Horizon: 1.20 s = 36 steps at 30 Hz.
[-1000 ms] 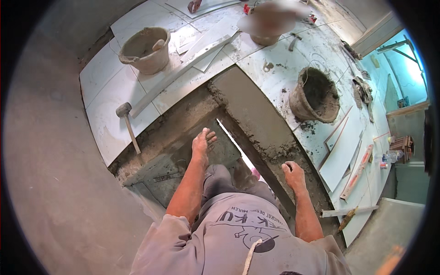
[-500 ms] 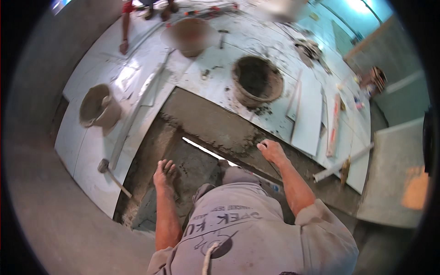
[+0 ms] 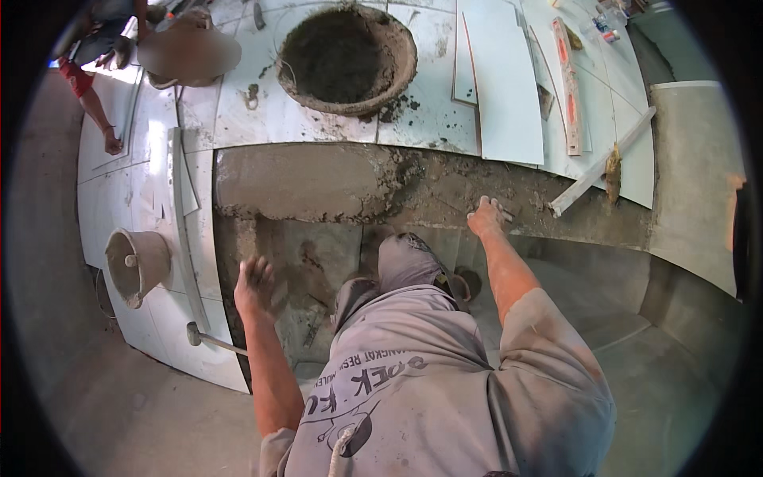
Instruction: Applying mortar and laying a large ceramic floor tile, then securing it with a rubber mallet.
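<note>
A strip of wet grey mortar (image 3: 306, 181) lies in front of me along the edge of the pale floor tiles, smooth at the left and rough towards the right. Over its rough right part is my right hand (image 3: 486, 218), its fingers curled around something small and greyish that I cannot make out. My left hand (image 3: 256, 285) hovers at the near left of the strip, above the lower recess, fingers apart and holding nothing. Beyond the strip stands a wide, mortar-caked bucket (image 3: 350, 102) with dark mix inside.
At the left are a smaller bucket (image 3: 157, 261), a long straight bar (image 3: 184, 238) and a mallet (image 3: 194, 334). Loose tile pieces (image 3: 510, 87), an orange-marked spirit level (image 3: 567, 87) and a pale bar (image 3: 596, 168) lie at the right. Another person's arm (image 3: 97, 111) reaches down at the far left.
My view has swung right and closer to the mortar, so the wide bucket looks larger. My right hand stays over the strip, fingers still curled; my left hand stays empty.
</note>
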Each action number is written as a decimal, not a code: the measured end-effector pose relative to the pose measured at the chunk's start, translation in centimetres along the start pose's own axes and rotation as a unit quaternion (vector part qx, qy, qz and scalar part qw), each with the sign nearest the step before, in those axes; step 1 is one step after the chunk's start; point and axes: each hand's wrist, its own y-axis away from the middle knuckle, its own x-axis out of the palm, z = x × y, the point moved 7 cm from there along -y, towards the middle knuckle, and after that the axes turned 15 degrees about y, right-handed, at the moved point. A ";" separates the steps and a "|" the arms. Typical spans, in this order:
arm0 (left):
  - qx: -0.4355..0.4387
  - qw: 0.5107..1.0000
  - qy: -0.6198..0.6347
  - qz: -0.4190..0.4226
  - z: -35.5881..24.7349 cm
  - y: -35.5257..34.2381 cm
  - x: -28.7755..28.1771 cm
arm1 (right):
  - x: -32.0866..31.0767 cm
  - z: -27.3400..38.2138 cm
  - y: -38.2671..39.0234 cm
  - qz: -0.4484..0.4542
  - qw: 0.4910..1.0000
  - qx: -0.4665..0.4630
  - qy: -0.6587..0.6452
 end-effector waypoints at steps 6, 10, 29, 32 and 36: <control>-0.001 0.992 -0.070 0.109 2.6 -0.9 13.1 | -0.9 0.0 -1.3 0.052 0.996 0.014 0.071; -0.003 0.978 -0.119 0.172 4.0 -0.3 17.7 | -0.5 0.3 -3.2 0.050 0.995 -0.006 0.080; 0.042 0.972 -0.135 0.188 2.1 -6.5 29.4 | -33.5 5.1 7.0 -0.112 0.931 -0.333 -0.098; 0.003 0.972 -0.154 0.175 4.5 -8.7 30.5 | -38.5 12.5 6.3 -0.249 0.912 -0.307 0.105; 0.106 0.960 -0.202 0.162 6.0 -10.5 31.8 | -38.6 22.7 1.6 -0.304 0.817 -0.350 0.342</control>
